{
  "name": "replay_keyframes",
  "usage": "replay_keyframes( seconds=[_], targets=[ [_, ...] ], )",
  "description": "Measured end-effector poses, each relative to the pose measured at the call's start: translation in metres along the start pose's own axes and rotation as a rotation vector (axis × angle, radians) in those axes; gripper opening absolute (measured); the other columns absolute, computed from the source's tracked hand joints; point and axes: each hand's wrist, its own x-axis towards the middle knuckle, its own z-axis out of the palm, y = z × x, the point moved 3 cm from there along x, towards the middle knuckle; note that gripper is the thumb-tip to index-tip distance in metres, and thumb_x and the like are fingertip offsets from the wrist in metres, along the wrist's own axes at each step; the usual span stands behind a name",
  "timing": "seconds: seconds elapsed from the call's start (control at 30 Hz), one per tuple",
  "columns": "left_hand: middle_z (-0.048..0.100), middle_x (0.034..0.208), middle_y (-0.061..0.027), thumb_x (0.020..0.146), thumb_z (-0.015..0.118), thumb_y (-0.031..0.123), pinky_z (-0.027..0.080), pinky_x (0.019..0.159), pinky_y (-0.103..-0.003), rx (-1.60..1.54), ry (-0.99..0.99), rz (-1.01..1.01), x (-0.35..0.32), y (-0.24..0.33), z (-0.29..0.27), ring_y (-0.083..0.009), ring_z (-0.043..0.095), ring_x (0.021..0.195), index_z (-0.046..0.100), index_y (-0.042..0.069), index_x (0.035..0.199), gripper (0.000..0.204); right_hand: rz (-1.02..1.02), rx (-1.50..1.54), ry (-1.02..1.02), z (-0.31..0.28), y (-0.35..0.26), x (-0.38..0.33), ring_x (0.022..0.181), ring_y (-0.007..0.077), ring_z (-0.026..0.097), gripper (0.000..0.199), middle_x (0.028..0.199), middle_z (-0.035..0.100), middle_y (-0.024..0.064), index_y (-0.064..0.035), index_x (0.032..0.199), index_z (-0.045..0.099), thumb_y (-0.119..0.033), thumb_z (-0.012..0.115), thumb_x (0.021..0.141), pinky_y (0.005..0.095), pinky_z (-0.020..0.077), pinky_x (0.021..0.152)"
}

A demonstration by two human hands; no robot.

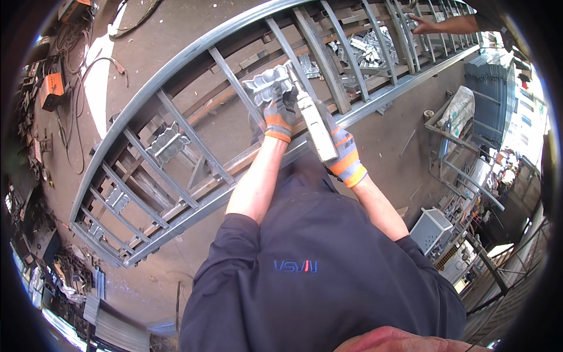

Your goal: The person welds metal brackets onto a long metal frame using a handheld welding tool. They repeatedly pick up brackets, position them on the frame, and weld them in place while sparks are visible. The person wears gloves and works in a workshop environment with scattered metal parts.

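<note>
My left hand, in a grey and orange glove, grips a silvery metal piece with scalloped edges between two crossbars of a long metal frame. My right hand, gloved alike, is wrapped round a long pale power tool with a narrow dark tip. That tip points away from me, at the right end of the metal piece; whether they touch I cannot tell. Another scalloped piece sits between bars further left in the frame.
Many loose silvery pieces lie in a heap beneath the frame. At the far right another person's hand reaches over the bars. An orange machine with cables stands on the left floor; a metal rack is on the right.
</note>
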Motion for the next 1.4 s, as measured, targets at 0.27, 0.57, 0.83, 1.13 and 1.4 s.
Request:
replay_keyframes(
  seconds=[0.27, 0.57, 0.83, 1.13, 1.4],
  targets=[
    [0.076, 0.102, -0.009, 0.111, 0.059, 0.038, 0.06, 0.086, -0.033, 0.019, 0.03, -0.018, 0.008, 0.002, 0.003, -0.0209, 0.072, 0.095, 0.069, 0.001, 0.118, 0.039, 0.026, -0.07, -0.042, 0.012, -0.006, 0.0, 0.087, 0.0422, 0.071, 0.045, 0.1, 0.074, 0.0199, -0.0031, 0.134, 0.06, -0.011, 0.076, 0.093, 0.0446, 0.0583, 0.074],
    [0.075, 0.121, -0.009, 0.108, 0.062, 0.045, 0.06, 0.091, -0.034, -0.012, -0.043, 0.059, 0.007, 0.017, 0.037, -0.0216, 0.071, 0.1, 0.064, 0.0, 0.132, 0.051, 0.105, -0.033, -0.017, 0.03, 0.008, 0.018, 0.094, 0.0451, 0.073, 0.038, 0.099, 0.073, 0.0249, -0.0024, 0.125, 0.066, -0.015, 0.073, 0.09, 0.0482, 0.0591, 0.075],
    [0.073, 0.119, -0.0113, 0.102, 0.078, 0.026, 0.065, 0.092, -0.039, -0.089, -0.109, 0.024, 0.014, 0.015, 0.026, -0.0287, 0.075, 0.103, 0.063, 0.003, 0.13, 0.04, 0.175, -0.037, -0.027, 0.035, 0.011, 0.036, 0.099, 0.0472, 0.073, 0.055, 0.109, 0.073, 0.0282, -0.0002, 0.142, 0.059, -0.017, 0.072, 0.091, 0.0489, 0.0597, 0.08],
    [0.076, 0.111, -0.0049, 0.109, 0.067, 0.041, 0.058, 0.088, -0.029, 0.118, -0.047, 0.133, 0.012, 0.013, 0.032, -0.0171, 0.069, 0.099, 0.069, 0.001, 0.123, 0.042, 0.143, -0.104, -0.069, 0.042, 0.032, 0.035, 0.091, 0.0324, 0.077, 0.069, 0.108, 0.076, 0.0166, -0.0066, 0.157, 0.047, -0.013, 0.076, 0.094, 0.0403, 0.0615, 0.077],
    [0.076, 0.104, -0.0038, 0.108, 0.065, 0.049, 0.059, 0.078, -0.031, 0.03, 0.034, 0.119, 0.011, 0.008, 0.033, -0.0143, 0.07, 0.091, 0.072, 0.003, 0.117, 0.047, 0.115, -0.215, -0.043, 0.041, 0.025, 0.041, 0.102, 0.0457, 0.073, 0.072, 0.118, 0.074, 0.0243, -0.002, 0.154, 0.047, -0.018, 0.079, 0.091, 0.0456, 0.0608, 0.084]
  ],
)
